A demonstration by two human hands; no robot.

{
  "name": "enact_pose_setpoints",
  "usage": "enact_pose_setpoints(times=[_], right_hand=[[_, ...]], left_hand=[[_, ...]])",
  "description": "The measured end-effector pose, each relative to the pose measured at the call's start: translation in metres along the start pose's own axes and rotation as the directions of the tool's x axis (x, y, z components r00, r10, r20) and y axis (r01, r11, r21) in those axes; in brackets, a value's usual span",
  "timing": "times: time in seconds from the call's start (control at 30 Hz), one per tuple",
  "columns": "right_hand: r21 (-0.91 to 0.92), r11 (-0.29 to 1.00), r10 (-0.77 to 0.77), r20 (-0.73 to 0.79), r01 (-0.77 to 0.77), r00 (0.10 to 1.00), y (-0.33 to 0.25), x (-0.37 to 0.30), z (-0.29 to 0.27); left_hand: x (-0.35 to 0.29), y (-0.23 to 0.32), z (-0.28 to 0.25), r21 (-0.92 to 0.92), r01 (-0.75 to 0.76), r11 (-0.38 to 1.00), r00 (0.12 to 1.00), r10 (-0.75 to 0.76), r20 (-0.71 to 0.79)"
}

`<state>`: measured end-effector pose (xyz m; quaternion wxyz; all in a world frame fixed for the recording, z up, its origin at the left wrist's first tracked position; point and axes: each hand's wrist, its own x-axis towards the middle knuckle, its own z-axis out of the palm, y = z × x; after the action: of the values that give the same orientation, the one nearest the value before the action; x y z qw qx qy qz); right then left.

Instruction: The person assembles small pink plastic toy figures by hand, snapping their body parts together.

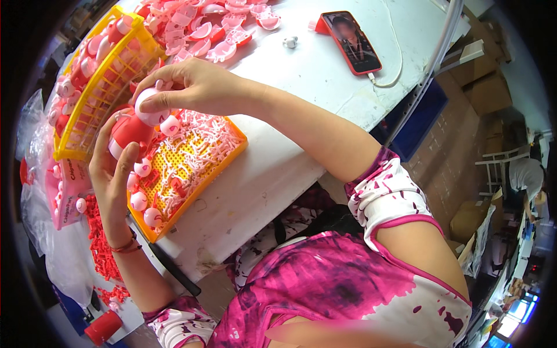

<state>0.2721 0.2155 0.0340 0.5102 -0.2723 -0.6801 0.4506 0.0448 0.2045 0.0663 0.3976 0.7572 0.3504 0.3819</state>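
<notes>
My left hand [110,174] is wrapped around the red-and-pink body [130,132] of a small toy figure. The fingers of my right hand [194,87] close on its round, pale pink head [152,108], which has small ears. Head and body touch; whether they are joined is hidden between my hands. Just below them lies a yellow-orange tray [200,200] with a perforated bottom, holding many thin pale pink stick-shaped parts [212,133]. Several small round pink heads [152,217] sit along the tray's left side.
A yellow basket [96,119] of pink and red toy parts stands at left. Behind it lie loose pink shells [200,29]. Red parts [101,243] are heaped nearer me, beside a pink box [69,197]. A phone [351,43] on a red stand trails a white cable [400,58].
</notes>
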Motion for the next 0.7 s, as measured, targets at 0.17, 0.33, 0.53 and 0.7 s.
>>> enact_pose_setpoints(times=[0.17,0.33,0.53,0.7], right_hand=[[-0.163,0.985,-0.065,-0.033,0.059,0.997,-0.001,-0.003,-0.006],[-0.512,0.831,-0.194,0.102,0.219,0.976,-0.004,-0.004,-0.003],[-0.650,0.726,-0.176,0.139,0.224,0.975,-0.003,-0.007,-0.005],[-0.597,0.750,-0.285,0.097,0.284,0.954,0.010,-0.004,-0.005]], left_hand=[[0.003,-0.004,0.006,0.026,-0.100,0.995,0.995,0.099,0.006],[-0.004,-0.003,0.013,0.021,-0.058,0.998,0.998,0.058,0.021],[-0.002,-0.005,0.020,0.076,-0.094,0.993,0.994,0.088,0.069],[-0.003,-0.006,0.021,0.085,-0.053,0.995,0.998,0.049,0.041]])
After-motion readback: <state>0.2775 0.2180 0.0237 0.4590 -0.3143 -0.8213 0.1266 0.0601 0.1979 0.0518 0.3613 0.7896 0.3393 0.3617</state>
